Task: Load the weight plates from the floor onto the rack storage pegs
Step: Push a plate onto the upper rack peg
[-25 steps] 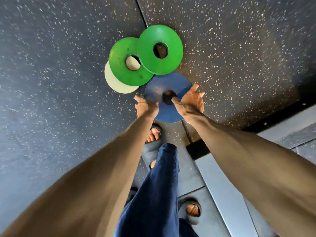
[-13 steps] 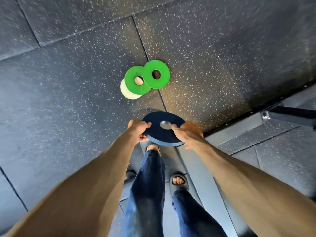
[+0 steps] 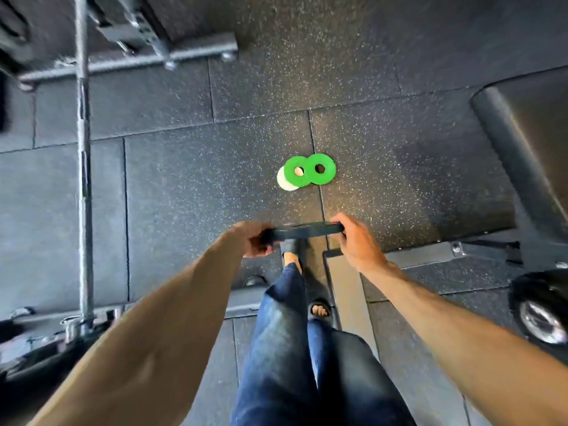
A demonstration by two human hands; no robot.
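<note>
On the speckled black rubber floor point(image 3: 172, 186), a steel barbell point(image 3: 82, 167) runs lengthwise along the left side. Held above the floor in front of the person's legs, the dark blue plate point(image 3: 304, 231) shows nearly edge-on. Its long span runs left to right, and its faces are too foreshortened to read any marking. The left hand point(image 3: 253, 238) curls round its left rim and the right hand point(image 3: 353, 238) grips its right rim. Beyond, two green plates point(image 3: 296, 172) lie flat and overlapping, the left one atop a white plate point(image 3: 284, 181).
</note>
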